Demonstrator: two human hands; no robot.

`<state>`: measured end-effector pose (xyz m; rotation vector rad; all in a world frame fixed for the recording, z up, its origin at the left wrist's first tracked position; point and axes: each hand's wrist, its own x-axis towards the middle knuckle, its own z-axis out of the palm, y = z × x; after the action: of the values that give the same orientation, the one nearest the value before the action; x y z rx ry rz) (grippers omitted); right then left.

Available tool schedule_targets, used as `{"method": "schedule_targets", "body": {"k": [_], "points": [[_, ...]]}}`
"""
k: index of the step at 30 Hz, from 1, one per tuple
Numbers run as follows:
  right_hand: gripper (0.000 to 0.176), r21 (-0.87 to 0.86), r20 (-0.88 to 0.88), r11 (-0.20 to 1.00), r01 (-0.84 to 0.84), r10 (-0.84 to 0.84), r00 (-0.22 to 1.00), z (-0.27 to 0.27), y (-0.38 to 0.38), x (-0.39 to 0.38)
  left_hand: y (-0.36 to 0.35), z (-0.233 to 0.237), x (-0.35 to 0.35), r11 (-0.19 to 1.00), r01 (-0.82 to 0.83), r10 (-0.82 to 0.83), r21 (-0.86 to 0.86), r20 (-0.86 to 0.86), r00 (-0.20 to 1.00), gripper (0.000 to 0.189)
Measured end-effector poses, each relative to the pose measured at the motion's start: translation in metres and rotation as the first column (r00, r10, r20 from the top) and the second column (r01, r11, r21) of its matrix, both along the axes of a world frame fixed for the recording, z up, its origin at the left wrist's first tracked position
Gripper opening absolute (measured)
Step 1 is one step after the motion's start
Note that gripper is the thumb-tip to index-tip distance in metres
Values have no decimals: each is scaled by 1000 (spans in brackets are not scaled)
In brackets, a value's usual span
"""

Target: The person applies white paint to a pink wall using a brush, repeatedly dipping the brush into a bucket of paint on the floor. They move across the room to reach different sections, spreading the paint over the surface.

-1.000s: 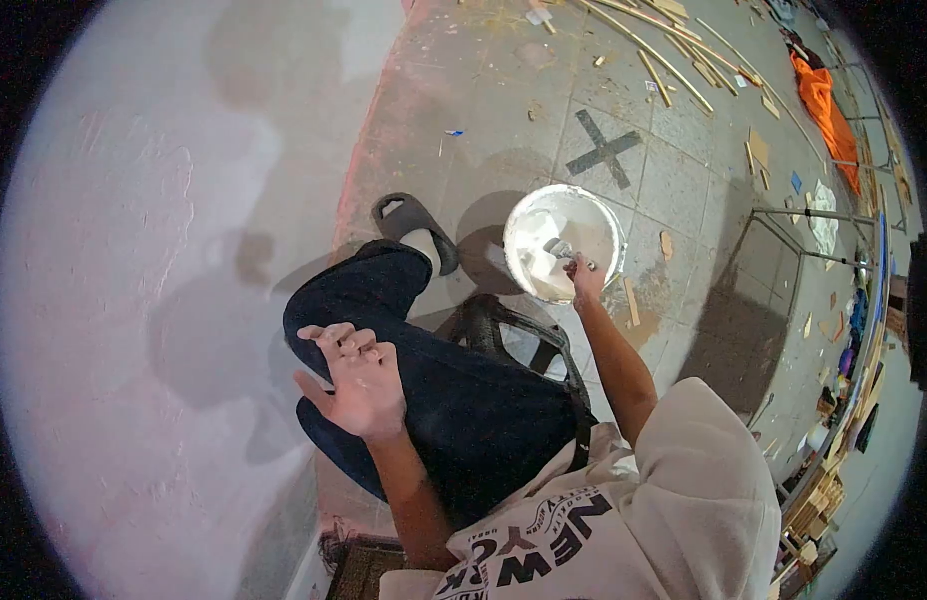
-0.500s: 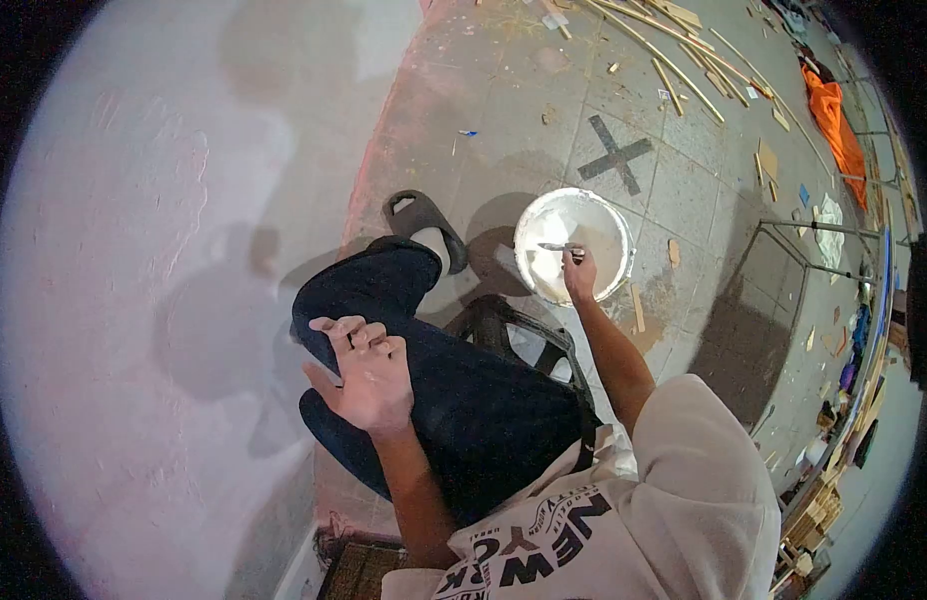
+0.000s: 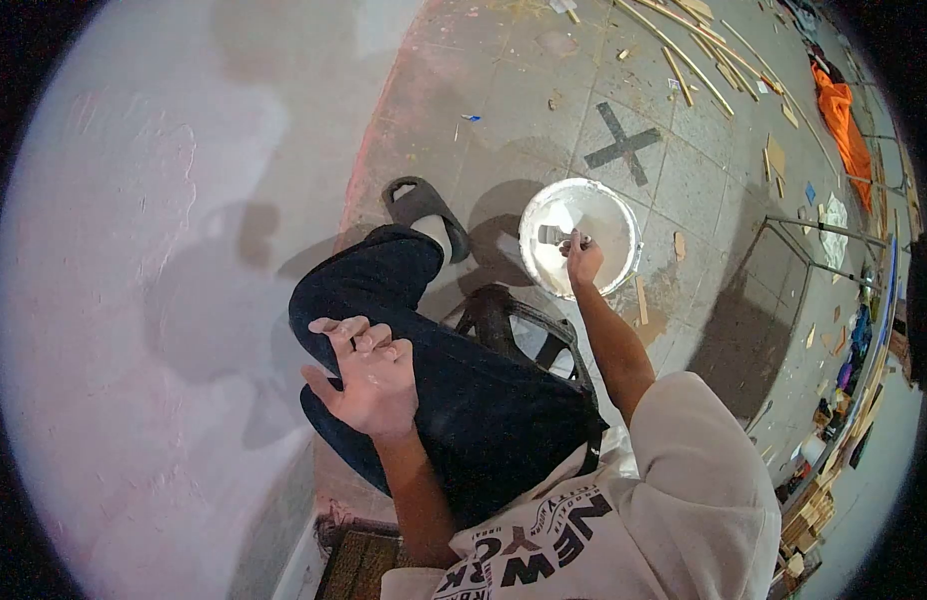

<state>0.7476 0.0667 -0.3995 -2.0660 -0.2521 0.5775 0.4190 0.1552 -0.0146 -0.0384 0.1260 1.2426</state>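
Observation:
My right hand (image 3: 584, 260) reaches into a white bucket (image 3: 632, 272) and is closed around a putty knife (image 3: 552, 236). The knife's flat grey blade points left, over white paste (image 3: 557, 217) on the bucket's inner left side. My left hand (image 3: 372, 385) is over my dark-trousered thigh (image 3: 464, 390), palm up, fingers loosely bent and apart, with nothing in it. White smears mark its palm and fingers.
A pale wall (image 3: 114, 300) rises on the left. Under my leg stands a dark plastic stool (image 3: 534, 330). Wood strips (image 3: 699, 60) litter the far floor beyond a dark taped cross (image 3: 623, 144). A metal frame (image 3: 824, 235) stands right; a mat (image 3: 359, 570) lies below.
The putty knife has turned in my right hand, from a thin edge to its flat blade face. The view has shifted slightly; my left hand keeps its pose.

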Motion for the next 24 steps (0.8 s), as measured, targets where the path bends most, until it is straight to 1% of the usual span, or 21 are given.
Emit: {"method": "schedule_targets", "body": {"k": [4, 7, 10, 13, 18, 19, 22, 24], "points": [[36, 6, -16, 1000, -14, 14, 1000, -2, 9, -6, 2, 3, 4, 1000, 5, -5, -16, -13, 1000, 45], [36, -48, -16, 997, -55, 54, 998, 0, 18, -9, 5, 2, 4, 1000, 8, -9, -21, -9, 1000, 45], [35, -65, 6, 998, -26, 26, 1000, -7, 25, -15, 6, 4, 4, 999, 5, -6, -42, -10, 1000, 45], [35, -131, 53, 989, -63, 71, 996, -12, 27, -17, 7, 3, 5, 999, 7, -8, -48, -19, 1000, 45], [35, -116, 24, 992, -49, 52, 998, -33, 25, -22, 8, 3, 6, 999, 10, -11, -51, -35, 999, 44], [34, -113, 18, 992, -49, 51, 999, -29, 26, -23, 9, 4, 6, 999, 13, -14, -50, -37, 999, 44], [31, 38, -100, 995, 93, -89, 991, -16, 21, -22, 9, 3, 6, 998, 18, -20, -52, -33, 999, 44], [39, 16, -96, 985, 173, -170, 981, -8, 12, -20, 9, 4, 6, 999, 20, -22, -48, -27, 999, 45]]}}
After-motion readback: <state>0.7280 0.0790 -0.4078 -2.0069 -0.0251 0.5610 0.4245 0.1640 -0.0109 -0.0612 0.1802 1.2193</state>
